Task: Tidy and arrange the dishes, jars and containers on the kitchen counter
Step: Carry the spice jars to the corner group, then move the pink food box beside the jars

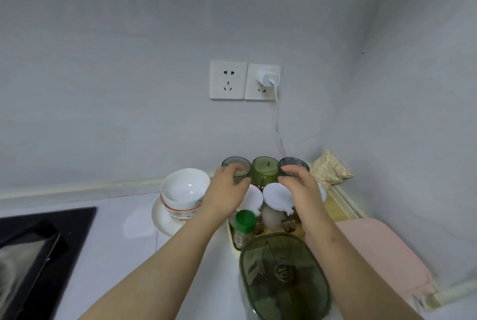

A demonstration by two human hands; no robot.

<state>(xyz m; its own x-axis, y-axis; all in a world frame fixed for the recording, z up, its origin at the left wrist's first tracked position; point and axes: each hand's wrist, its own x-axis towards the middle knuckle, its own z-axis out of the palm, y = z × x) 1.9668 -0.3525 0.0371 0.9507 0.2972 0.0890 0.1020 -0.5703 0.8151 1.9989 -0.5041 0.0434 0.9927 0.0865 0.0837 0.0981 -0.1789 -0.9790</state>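
Three tumblers stand in a row against the wall: a grey glass (233,163), a green glass (265,168) and another grey glass (296,162). My left hand (227,188) wraps the left grey glass. My right hand (300,185) curls around the right grey glass. In front of them stand white-lidded jars (277,198) on a tray (232,238), with a green-capped spice bottle (244,226). Stacked white bowls (184,190) rest on a plate (161,219) to the left.
A green-lidded clear container (284,275) sits near the front edge. A bag of oats (330,168) leans in the corner. A pink cloth (374,250) lies at the right. A black stove (38,250) fills the left. A charger cable (277,118) hangs from the socket.
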